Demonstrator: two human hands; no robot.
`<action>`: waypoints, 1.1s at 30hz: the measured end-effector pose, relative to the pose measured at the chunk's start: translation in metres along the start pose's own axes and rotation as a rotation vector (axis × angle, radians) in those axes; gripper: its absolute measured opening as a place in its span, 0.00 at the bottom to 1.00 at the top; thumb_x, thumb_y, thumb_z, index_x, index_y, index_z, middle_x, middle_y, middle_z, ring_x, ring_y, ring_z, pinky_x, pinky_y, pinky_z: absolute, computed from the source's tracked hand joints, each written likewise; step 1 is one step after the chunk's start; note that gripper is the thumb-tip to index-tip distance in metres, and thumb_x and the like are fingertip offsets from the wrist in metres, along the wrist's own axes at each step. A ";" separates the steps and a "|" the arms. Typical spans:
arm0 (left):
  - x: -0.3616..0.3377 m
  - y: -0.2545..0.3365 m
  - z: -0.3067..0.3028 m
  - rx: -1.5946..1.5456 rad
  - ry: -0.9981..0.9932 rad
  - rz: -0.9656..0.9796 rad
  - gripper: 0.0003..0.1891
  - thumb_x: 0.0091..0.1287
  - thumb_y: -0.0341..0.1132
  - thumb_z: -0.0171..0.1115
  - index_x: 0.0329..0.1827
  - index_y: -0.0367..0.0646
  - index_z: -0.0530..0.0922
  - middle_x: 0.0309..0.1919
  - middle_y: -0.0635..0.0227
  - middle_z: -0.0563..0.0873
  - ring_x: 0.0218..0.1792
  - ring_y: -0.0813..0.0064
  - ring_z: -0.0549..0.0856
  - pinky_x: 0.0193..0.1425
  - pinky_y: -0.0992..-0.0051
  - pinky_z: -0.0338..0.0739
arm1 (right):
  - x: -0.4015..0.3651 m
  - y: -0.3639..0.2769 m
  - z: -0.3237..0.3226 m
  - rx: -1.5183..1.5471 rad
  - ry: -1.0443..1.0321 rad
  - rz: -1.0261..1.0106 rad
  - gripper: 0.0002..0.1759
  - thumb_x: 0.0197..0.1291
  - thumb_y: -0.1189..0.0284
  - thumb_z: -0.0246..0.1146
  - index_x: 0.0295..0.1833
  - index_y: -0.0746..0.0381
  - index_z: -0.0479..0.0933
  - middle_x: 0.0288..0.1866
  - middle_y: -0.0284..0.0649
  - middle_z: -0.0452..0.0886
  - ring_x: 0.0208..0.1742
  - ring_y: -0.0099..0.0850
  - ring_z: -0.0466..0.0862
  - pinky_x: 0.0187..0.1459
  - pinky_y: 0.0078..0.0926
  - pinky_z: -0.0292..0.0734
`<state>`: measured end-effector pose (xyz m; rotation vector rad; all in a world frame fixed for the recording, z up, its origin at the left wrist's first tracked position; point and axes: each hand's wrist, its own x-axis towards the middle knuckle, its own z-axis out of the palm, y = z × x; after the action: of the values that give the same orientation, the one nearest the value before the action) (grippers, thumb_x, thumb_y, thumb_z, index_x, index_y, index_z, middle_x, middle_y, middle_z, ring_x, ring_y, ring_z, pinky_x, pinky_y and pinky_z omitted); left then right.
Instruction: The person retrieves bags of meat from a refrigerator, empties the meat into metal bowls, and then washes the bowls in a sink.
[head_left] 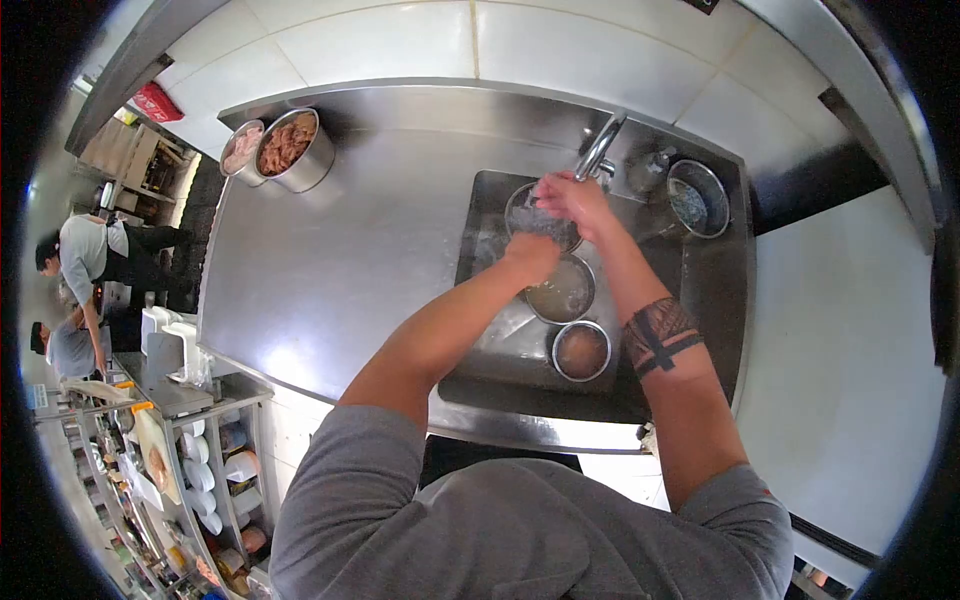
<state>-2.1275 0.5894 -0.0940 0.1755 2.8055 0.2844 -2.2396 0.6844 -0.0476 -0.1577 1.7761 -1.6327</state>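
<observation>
Down in the sink, the right hand has its fingers curled onto the far rim of a steel bowl, which sits tilted under the tap. The left hand is bunched at the near edge of the same bowl, but whether it actually grips the rim cannot be told. What the bowl holds is blurred by water and glare.

Just below the left hand sits a second bowl filled with cloudy, pale liquid. Nearer the person, touching it, a third bowl holds brownish liquid. Beyond the right wrist, on the sink's ledge, a pot holds something greyish. Well away from the left hand, at the back of the counter, a big tub holds brown meat pieces. A small tub beside it holds something pinkish.
</observation>
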 end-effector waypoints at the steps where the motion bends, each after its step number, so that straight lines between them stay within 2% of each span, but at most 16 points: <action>1: -0.006 0.000 -0.004 0.020 0.056 0.088 0.13 0.63 0.32 0.61 0.46 0.44 0.90 0.45 0.54 0.92 0.48 0.50 0.92 0.50 0.53 0.87 | -0.005 0.004 -0.001 -0.161 0.034 -0.097 0.20 0.71 0.55 0.66 0.50 0.64 0.86 0.48 0.43 0.89 0.47 0.40 0.90 0.60 0.40 0.82; 2: -0.010 -0.005 -0.010 0.023 0.052 0.082 0.13 0.63 0.32 0.61 0.46 0.44 0.90 0.45 0.54 0.92 0.48 0.50 0.92 0.50 0.53 0.87 | -0.013 0.007 -0.005 -0.157 0.028 -0.096 0.20 0.71 0.55 0.66 0.50 0.64 0.86 0.48 0.43 0.89 0.47 0.40 0.90 0.60 0.40 0.82; 4: -0.025 -0.019 -0.040 0.000 -0.018 -0.016 0.15 0.61 0.31 0.62 0.48 0.46 0.90 0.44 0.55 0.92 0.48 0.52 0.91 0.55 0.54 0.85 | -0.041 0.008 -0.014 -0.951 -0.044 -0.287 0.20 0.70 0.54 0.67 0.45 0.62 0.86 0.51 0.43 0.88 0.52 0.41 0.88 0.64 0.41 0.77; 6: -0.044 -0.041 -0.043 0.061 0.039 0.099 0.15 0.60 0.31 0.64 0.48 0.47 0.90 0.43 0.58 0.92 0.52 0.53 0.90 0.61 0.53 0.81 | -0.073 0.027 -0.024 -1.193 -0.088 -0.803 0.18 0.67 0.57 0.70 0.46 0.62 0.85 0.52 0.44 0.87 0.57 0.44 0.84 0.67 0.46 0.73; 7: -0.056 -0.049 -0.047 0.124 0.090 0.227 0.15 0.59 0.32 0.65 0.49 0.48 0.90 0.42 0.60 0.92 0.55 0.55 0.89 0.68 0.53 0.77 | -0.081 0.028 -0.018 -1.186 -0.102 -0.810 0.18 0.67 0.57 0.70 0.46 0.62 0.85 0.52 0.44 0.87 0.57 0.44 0.84 0.67 0.46 0.73; 9: -0.084 -0.052 -0.060 0.117 0.083 0.240 0.16 0.59 0.33 0.66 0.51 0.49 0.90 0.46 0.60 0.91 0.59 0.55 0.86 0.72 0.54 0.72 | -0.096 0.026 -0.007 -1.164 -0.163 -0.977 0.13 0.62 0.64 0.71 0.43 0.64 0.83 0.48 0.44 0.86 0.60 0.43 0.82 0.62 0.46 0.76; 11: -0.115 -0.060 -0.063 0.115 0.083 0.248 0.18 0.58 0.34 0.67 0.52 0.50 0.89 0.50 0.60 0.90 0.64 0.56 0.83 0.77 0.54 0.67 | -0.102 0.028 0.016 -1.149 -0.179 -0.903 0.11 0.61 0.68 0.70 0.41 0.64 0.81 0.45 0.44 0.84 0.57 0.44 0.82 0.61 0.46 0.77; 13: -0.159 -0.078 -0.045 -0.076 0.611 0.150 0.23 0.63 0.33 0.67 0.64 0.49 0.83 0.64 0.58 0.83 0.71 0.53 0.77 0.79 0.54 0.65 | -0.107 0.025 0.048 -1.126 -0.216 -0.831 0.09 0.59 0.71 0.70 0.39 0.64 0.80 0.42 0.44 0.83 0.55 0.46 0.82 0.59 0.45 0.78; 15: -0.213 -0.107 -0.022 -0.330 0.850 -0.066 0.22 0.73 0.31 0.59 0.70 0.44 0.78 0.71 0.49 0.76 0.72 0.50 0.75 0.77 0.56 0.68 | -0.117 0.023 0.082 -1.095 -0.265 -0.883 0.07 0.61 0.72 0.68 0.36 0.63 0.78 0.39 0.45 0.82 0.51 0.47 0.81 0.54 0.42 0.80; 17: -0.281 -0.145 0.009 -0.420 0.815 -0.523 0.26 0.76 0.31 0.58 0.77 0.42 0.70 0.75 0.48 0.73 0.75 0.45 0.71 0.79 0.56 0.66 | -0.121 0.032 0.119 -1.077 -0.378 -0.957 0.07 0.61 0.72 0.68 0.37 0.63 0.79 0.39 0.45 0.82 0.50 0.46 0.81 0.53 0.42 0.79; 21: -0.423 -0.205 0.089 -0.530 0.812 -1.170 0.33 0.76 0.33 0.60 0.82 0.37 0.60 0.79 0.47 0.67 0.78 0.46 0.67 0.83 0.57 0.62 | -0.145 0.046 0.221 -0.927 -0.640 -1.047 0.07 0.63 0.72 0.68 0.37 0.63 0.80 0.38 0.45 0.82 0.48 0.44 0.82 0.50 0.43 0.78; 25: -0.516 -0.238 0.148 -0.217 0.799 -1.197 0.38 0.74 0.37 0.65 0.82 0.31 0.58 0.80 0.41 0.63 0.81 0.45 0.63 0.84 0.58 0.58 | -0.160 0.080 0.338 -0.571 -0.789 -0.913 0.08 0.59 0.70 0.72 0.35 0.64 0.82 0.33 0.46 0.81 0.45 0.47 0.82 0.47 0.45 0.78; 28: -0.537 -0.264 0.176 -0.216 0.653 -1.122 0.43 0.73 0.47 0.62 0.84 0.35 0.54 0.84 0.45 0.56 0.84 0.47 0.56 0.85 0.52 0.53 | -0.168 0.096 0.411 -0.487 -0.801 -0.776 0.12 0.60 0.67 0.73 0.37 0.66 0.82 0.33 0.46 0.81 0.43 0.42 0.82 0.45 0.42 0.78; 30: -0.526 -0.288 0.197 0.008 0.396 -1.037 0.46 0.73 0.56 0.56 0.86 0.40 0.49 0.86 0.48 0.50 0.86 0.49 0.49 0.86 0.48 0.48 | -0.166 0.098 0.439 -0.471 -0.847 -0.276 0.15 0.64 0.63 0.72 0.40 0.65 0.82 0.34 0.42 0.84 0.43 0.34 0.84 0.45 0.38 0.78; 31: -0.517 -0.296 0.201 -0.005 0.463 -0.967 0.47 0.72 0.57 0.56 0.87 0.41 0.49 0.86 0.49 0.50 0.86 0.49 0.48 0.87 0.49 0.47 | -0.163 0.102 0.444 -0.472 -0.824 -0.268 0.15 0.64 0.63 0.72 0.40 0.65 0.82 0.34 0.42 0.84 0.43 0.34 0.84 0.45 0.38 0.78; 33: -0.492 -0.315 0.203 0.168 0.381 -1.018 0.45 0.74 0.56 0.55 0.87 0.42 0.50 0.86 0.48 0.50 0.87 0.50 0.46 0.87 0.48 0.46 | -0.148 0.116 0.450 -0.115 -0.742 0.166 0.17 0.67 0.60 0.70 0.45 0.65 0.81 0.39 0.39 0.86 0.48 0.29 0.84 0.45 0.34 0.78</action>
<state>-1.6265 0.2441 -0.2040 -1.3427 2.8346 -0.1844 -1.8340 0.4148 -0.0707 -0.5720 1.2605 -1.1389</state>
